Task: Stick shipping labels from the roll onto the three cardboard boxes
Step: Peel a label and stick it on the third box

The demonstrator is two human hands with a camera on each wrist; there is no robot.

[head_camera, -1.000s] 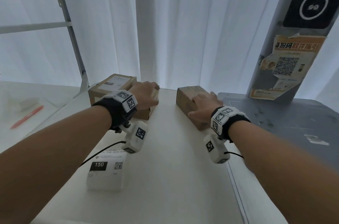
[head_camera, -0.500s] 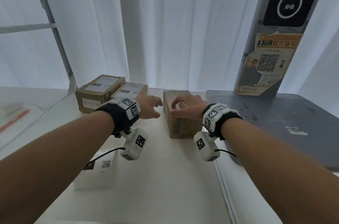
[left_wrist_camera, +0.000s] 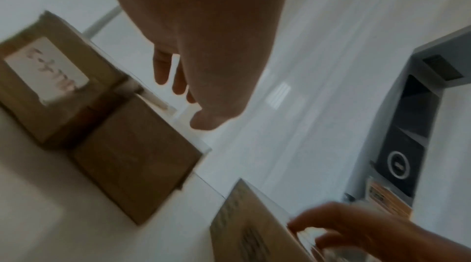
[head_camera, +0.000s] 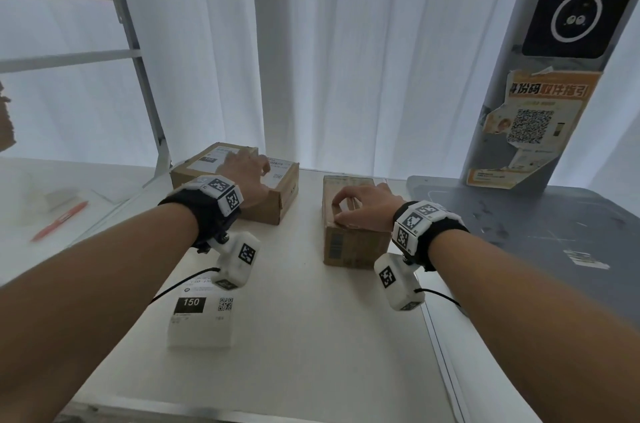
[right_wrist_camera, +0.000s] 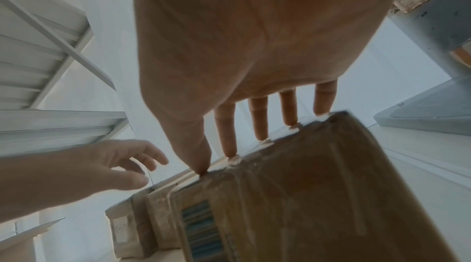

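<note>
right hand [head_camera: 367, 206]: fingertips on unlabelled box [head_camera: 349, 235] top, bent
left hand [head_camera: 247, 176]: relaxed over labelled boxes [head_camera: 277, 194], moved left
room: bare desk [head_camera: 304, 301] between boxes

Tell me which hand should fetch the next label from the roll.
Left. The left hand hovers free above the labelled boxes, on the label roll's side; the right hand rests fingertips on the unlabelled box.

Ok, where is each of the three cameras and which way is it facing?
Head: worn on the head, looks forward and down at the table, boxes and label roll; both forearms show.
Left wrist: looks along the left hand hovering over two labelled boxes.
Right wrist: looks along the right hand, fingertips on the unlabelled box.
Shared: each wrist view also shows the other hand.
</note>
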